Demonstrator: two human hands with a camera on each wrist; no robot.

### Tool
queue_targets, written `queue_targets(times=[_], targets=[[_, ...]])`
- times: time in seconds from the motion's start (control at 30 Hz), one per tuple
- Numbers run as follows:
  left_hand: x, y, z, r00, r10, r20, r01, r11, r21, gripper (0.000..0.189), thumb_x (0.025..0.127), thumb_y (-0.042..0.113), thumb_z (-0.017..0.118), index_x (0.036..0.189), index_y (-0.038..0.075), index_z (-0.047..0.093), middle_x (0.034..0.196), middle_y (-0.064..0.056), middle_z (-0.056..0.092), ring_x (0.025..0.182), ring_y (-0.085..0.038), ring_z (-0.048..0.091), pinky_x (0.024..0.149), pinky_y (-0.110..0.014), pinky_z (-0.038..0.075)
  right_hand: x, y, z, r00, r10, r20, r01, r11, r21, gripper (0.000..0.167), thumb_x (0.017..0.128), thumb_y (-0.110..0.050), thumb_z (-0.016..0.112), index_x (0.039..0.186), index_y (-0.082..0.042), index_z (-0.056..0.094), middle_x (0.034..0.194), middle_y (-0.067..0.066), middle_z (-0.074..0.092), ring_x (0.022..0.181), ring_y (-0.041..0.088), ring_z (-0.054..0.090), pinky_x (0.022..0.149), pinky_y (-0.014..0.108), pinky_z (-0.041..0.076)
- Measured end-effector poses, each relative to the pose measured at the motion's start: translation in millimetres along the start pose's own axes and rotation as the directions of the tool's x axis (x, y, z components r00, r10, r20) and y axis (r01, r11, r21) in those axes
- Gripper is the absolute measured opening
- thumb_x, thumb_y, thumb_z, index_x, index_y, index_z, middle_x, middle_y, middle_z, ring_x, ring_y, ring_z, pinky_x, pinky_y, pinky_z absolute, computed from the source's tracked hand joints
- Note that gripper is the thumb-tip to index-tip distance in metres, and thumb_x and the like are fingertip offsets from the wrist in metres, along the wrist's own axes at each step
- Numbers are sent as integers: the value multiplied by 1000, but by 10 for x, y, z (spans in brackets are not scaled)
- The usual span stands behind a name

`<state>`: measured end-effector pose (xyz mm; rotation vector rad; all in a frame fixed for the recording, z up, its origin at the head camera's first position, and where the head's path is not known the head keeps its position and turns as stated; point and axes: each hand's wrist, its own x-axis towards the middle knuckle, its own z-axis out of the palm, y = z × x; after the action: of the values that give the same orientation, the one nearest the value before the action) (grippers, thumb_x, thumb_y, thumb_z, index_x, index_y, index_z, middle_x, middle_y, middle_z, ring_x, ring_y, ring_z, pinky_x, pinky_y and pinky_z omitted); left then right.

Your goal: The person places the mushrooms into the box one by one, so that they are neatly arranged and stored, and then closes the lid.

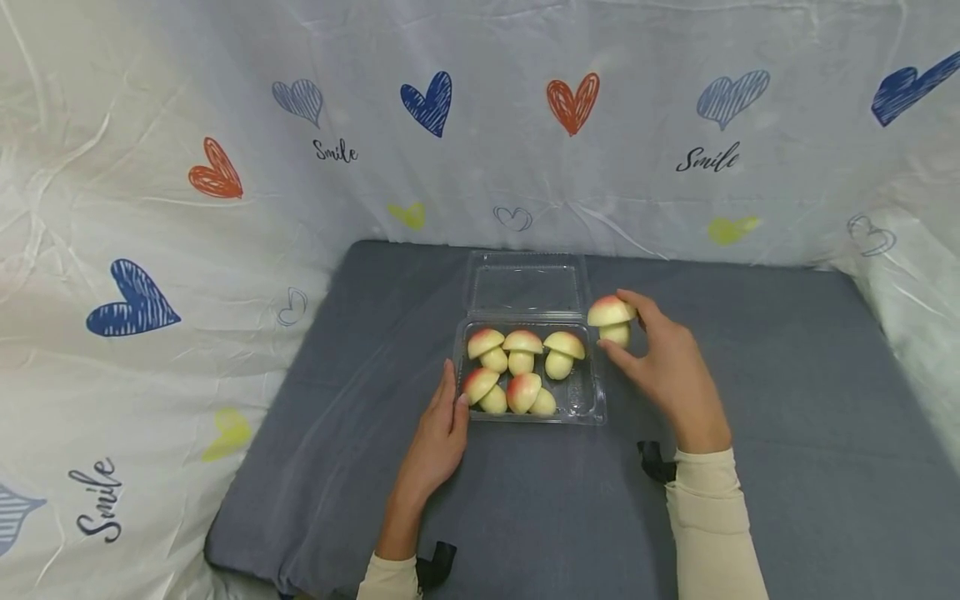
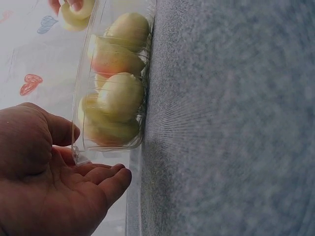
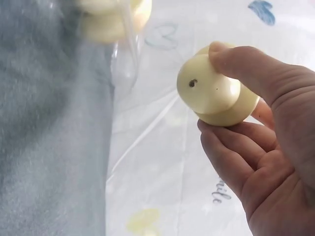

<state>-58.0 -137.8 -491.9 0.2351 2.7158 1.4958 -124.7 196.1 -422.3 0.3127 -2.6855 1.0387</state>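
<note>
A clear plastic clamshell container (image 1: 585,404) lies on the grey surface with its lid (image 1: 528,283) folded back. Several mushroom-shaped pieces (image 1: 522,350), pale yellow with reddish caps, sit inside in two rows; the front right part of the tray holds none. At the container's left side, my left hand (image 1: 438,437) holds the rim, thumb on top in the left wrist view. My right hand (image 1: 670,367) pinches another toy mushroom (image 1: 611,312) between thumb and fingers, just right of the container and cap upward. The right wrist view shows the mushroom's stem end (image 3: 199,86), with a small dark spot.
A grey cloth-covered table (image 1: 810,400) extends around the container. Behind it and at the sides hangs a white sheet (image 1: 480,167) printed with hearts and "Smile". Black straps (image 1: 656,462) show near both wrists.
</note>
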Motion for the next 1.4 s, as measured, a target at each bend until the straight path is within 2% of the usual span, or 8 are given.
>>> queue_targets(times=[0.13, 0.37, 0.5, 0.73, 0.8, 1.07, 1.2, 1.4], targets=[[0, 6, 0, 1000, 1, 0, -1, 1000, -1, 65, 117, 22, 41, 169, 3, 8, 176, -15, 10, 161, -27, 14, 127, -55, 23, -36, -73, 41, 999, -34, 19, 33, 999, 6, 78, 90, -16, 88, 158, -16, 49, 139, 19, 67, 121, 42, 66, 99, 62, 51], [3, 1, 1, 1000, 0, 1, 0, 1000, 2, 65, 118, 23, 40, 170, 3, 7, 177, -15, 9, 161, -28, 13, 127, -56, 23, -94, -134, 147, 990, -118, 71, 117, 993, 14, 77, 89, -13, 88, 156, -17, 49, 136, 18, 69, 102, 37, 72, 86, 55, 56], [2, 3, -5, 1000, -3, 2, 3, 1000, -2, 65, 118, 24, 40, 170, 4, 6, 177, -14, 8, 162, -27, 13, 127, -56, 22, -128, -144, 210, 982, -155, 104, 154, 988, 25, 75, 89, -14, 88, 154, -17, 50, 129, 17, 72, 100, 37, 73, 86, 56, 57], [1, 3, 0, 1000, -1, -1, 1, 1000, 5, 66, 118, 25, 41, 170, 4, 7, 177, -14, 9, 161, -28, 14, 127, -56, 23, -202, -136, 286, 974, -122, 192, 118, 992, 33, 75, 92, -16, 86, 157, -22, 49, 137, 15, 69, 110, 36, 72, 91, 59, 56], [-1, -1, 4, 1000, -2, 1, 2, 1000, 0, 66, 118, 25, 41, 170, 4, 6, 177, -13, 8, 161, -28, 14, 127, -56, 23, -220, -135, 302, 970, -117, 213, 113, 993, 32, 75, 93, -17, 85, 157, -24, 48, 137, 13, 69, 107, 33, 73, 89, 58, 57], [-4, -20, 14, 1000, -7, 0, 7, 1000, -11, 66, 118, 25, 41, 170, 5, 6, 177, -12, 8, 162, -28, 13, 127, -56, 23, -292, -115, 388, 963, -168, 210, 168, 986, 19, 72, 89, -16, 89, 152, -22, 53, 144, 6, 66, 104, 31, 73, 88, 54, 58], [-1, -22, 14, 1000, -10, 3, 10, 1000, -13, 66, 118, 26, 41, 170, 5, 6, 177, -11, 8, 162, -28, 13, 127, -56, 23, -327, -89, 427, 963, -169, 210, 172, 985, 4, 71, 89, -16, 89, 150, -21, 54, 140, 7, 68, 97, 29, 73, 85, 53, 58], [-1, -2, 16, 1000, -17, 9, 17, 1000, -11, 66, 118, 26, 40, 170, 5, 5, 177, -11, 7, 162, -27, 12, 128, -56, 22, -362, -81, 454, 962, -167, 216, 173, 985, -7, 74, 88, -18, 91, 151, -20, 54, 142, 9, 67, 105, 32, 74, 89, 54, 58]])
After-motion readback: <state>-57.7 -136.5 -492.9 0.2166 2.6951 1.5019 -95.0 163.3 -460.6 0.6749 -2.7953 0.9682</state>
